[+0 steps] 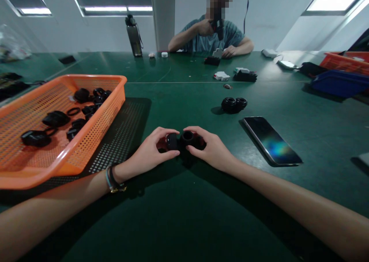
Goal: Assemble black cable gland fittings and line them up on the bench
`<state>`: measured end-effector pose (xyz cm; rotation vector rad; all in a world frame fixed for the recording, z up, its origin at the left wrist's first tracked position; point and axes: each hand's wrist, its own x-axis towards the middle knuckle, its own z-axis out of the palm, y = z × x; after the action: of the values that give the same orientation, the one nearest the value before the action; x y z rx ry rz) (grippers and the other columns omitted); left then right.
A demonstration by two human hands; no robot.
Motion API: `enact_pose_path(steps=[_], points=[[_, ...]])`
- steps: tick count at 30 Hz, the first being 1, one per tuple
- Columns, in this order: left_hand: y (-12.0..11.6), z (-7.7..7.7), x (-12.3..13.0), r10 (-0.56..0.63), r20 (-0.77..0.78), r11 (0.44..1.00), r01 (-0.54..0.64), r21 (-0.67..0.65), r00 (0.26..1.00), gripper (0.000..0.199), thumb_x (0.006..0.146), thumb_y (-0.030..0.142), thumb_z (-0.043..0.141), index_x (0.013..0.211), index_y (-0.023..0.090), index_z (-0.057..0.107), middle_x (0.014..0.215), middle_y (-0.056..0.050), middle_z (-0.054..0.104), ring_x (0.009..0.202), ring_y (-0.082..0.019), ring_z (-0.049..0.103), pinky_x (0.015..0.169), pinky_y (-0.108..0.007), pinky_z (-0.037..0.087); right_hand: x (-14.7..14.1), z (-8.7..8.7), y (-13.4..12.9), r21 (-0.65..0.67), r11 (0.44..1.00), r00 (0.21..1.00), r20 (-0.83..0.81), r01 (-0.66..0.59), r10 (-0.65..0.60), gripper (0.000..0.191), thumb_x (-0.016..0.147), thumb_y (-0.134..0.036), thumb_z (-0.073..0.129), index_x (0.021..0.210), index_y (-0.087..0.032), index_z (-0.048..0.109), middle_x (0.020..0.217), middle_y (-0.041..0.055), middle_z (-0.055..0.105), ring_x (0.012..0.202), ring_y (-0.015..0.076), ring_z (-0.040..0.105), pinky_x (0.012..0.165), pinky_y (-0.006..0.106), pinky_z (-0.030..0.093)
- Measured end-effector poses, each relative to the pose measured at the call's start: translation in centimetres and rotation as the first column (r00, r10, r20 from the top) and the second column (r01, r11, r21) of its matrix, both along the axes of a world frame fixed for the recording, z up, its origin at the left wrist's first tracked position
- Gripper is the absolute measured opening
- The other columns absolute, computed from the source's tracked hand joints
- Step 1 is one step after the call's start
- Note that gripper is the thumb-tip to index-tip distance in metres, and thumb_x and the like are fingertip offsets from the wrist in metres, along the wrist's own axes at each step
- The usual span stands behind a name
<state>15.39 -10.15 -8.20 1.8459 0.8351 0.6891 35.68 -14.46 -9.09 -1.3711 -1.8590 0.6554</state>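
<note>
I can read no text, number, brand or sign anywhere in my view; the pale marks on the black plastic part (36, 138) at the left of the frame are too small.

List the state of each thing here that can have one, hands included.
Left hand: closed on a black cylindrical plastic part.
Right hand: closed on a black round plastic part, its hole facing up.
Orange perforated plastic basket: open-topped, partly filled.
Dark rectangular phone: face up; lit or merely reflecting, cannot tell.
Dark translucent bottle: standing, lid on.
</note>
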Motion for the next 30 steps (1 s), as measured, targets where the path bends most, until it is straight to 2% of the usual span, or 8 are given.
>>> enact_pose_path(steps=[4, 7, 9, 14, 18, 24, 30], points=[[0.7, -0.6, 0.7, 0.071, 0.056, 0.997, -0.073, 0.040, 0.996, 0.040, 0.071, 0.027, 0.068, 0.109, 0.020, 0.058, 0.112, -0.006, 0.050, 0.100, -0.019, 0.057, 0.087, -0.036, 0.051, -0.4, -0.3, 0.5, 0.001, 1.000, 0.999, 0.039, -0.006, 0.006, 0.039, 0.076, -0.020, 0.056, 0.115, -0.025, 0.055, 0.101, 0.0040, 0.064, 0.092, 0.0200, 0.057, 0.080, 0.037, 0.046], [1.0, -0.9, 1.5, 0.070, 0.107, 0.997, -0.067, -0.034, 0.992, 0.051, 0.071, 0.025, 0.068, 0.119, 0.020, 0.052, 0.110, -0.006, 0.056, 0.098, -0.019, 0.060, 0.088, -0.037, 0.052, -0.5, -0.4, 0.8, -0.005, 0.999, 0.999, -0.026, 0.034, -0.034, 0.042, 0.077, -0.019, 0.052, 0.119, -0.026, 0.052, 0.103, 0.0046, 0.061, 0.091, 0.0205, 0.056, 0.080, 0.039, 0.047], [1.0, -0.9, 1.8, 0.090, 0.135, 0.992, -0.077, -0.100, 0.987, 0.058, 0.069, 0.023, 0.069, 0.123, 0.019, 0.047, 0.105, -0.005, 0.059, 0.093, -0.018, 0.062, 0.086, -0.036, 0.052, -0.4, -0.5, 0.8, -0.026, 0.997, 0.990, -0.117, 0.072, -0.075, 0.045, 0.077, -0.020, 0.049, 0.121, -0.024, 0.049, 0.104, 0.0057, 0.059, 0.086, 0.0195, 0.056, 0.074, 0.037, 0.048], [0.3, -0.4, 1.7, 0.083, 0.120, 0.991, -0.069, -0.116, 0.989, 0.045, 0.068, 0.022, 0.070, 0.109, 0.016, 0.054, 0.097, -0.004, 0.063, 0.088, -0.017, 0.063, 0.083, -0.033, 0.052, 0.0, -0.8, 0.7, -0.065, 0.988, 0.956, -0.251, 0.139, -0.151, 0.032, 0.066, -0.024, 0.061, 0.097, -0.020, 0.053, 0.093, 0.0049, 0.057, 0.076, 0.0169, 0.057, 0.062, 0.030, 0.049], [-0.2, -0.3, 1.4, 0.090, 0.100, 0.991, -0.079, -0.109, 0.991, 0.043, 0.067, 0.021, 0.072, 0.106, 0.017, 0.054, 0.098, -0.004, 0.064, 0.088, -0.017, 0.063, 0.081, -0.032, 0.052, 0.0, -0.6, 0.2, 0.014, 0.994, 0.967, -0.232, 0.113, -0.106, 0.030, 0.065, -0.026, 0.069, 0.094, -0.022, 0.060, 0.103, 0.0053, 0.057, 0.081, 0.0170, 0.059, 0.067, 0.032, 0.052], [-0.2, -0.5, 1.3, 0.101, 0.101, 0.991, -0.092, -0.092, 0.990, 0.042, 0.068, 0.019, 0.071, 0.106, 0.017, 0.054, 0.100, -0.004, 0.064, 0.092, -0.018, 0.063, 0.084, -0.033, 0.051, -0.2, -0.2, -0.3, 0.085, 0.994, 0.976, -0.213, 0.075, -0.055, 0.036, 0.067, -0.022, 0.072, 0.101, -0.024, 0.063, 0.101, 0.0041, 0.063, 0.090, 0.0199, 0.062, 0.075, 0.035, 0.054], [-0.3, -0.2, 1.4, 0.064, 0.098, 0.994, -0.056, -0.090, 0.993, 0.041, 0.067, 0.020, 0.072, 0.105, 0.018, 0.054, 0.098, -0.003, 0.065, 0.091, -0.018, 0.063, 0.083, -0.034, 0.051, -0.2, 0.0, -0.7, 0.161, 0.987, 0.996, -0.093, 0.023, -0.008, 0.035, 0.070, -0.023, 0.072, 0.105, -0.026, 0.063, 0.103, 0.0051, 0.062, 0.098, 0.0229, 0.060, 0.078, 0.039, 0.054]])
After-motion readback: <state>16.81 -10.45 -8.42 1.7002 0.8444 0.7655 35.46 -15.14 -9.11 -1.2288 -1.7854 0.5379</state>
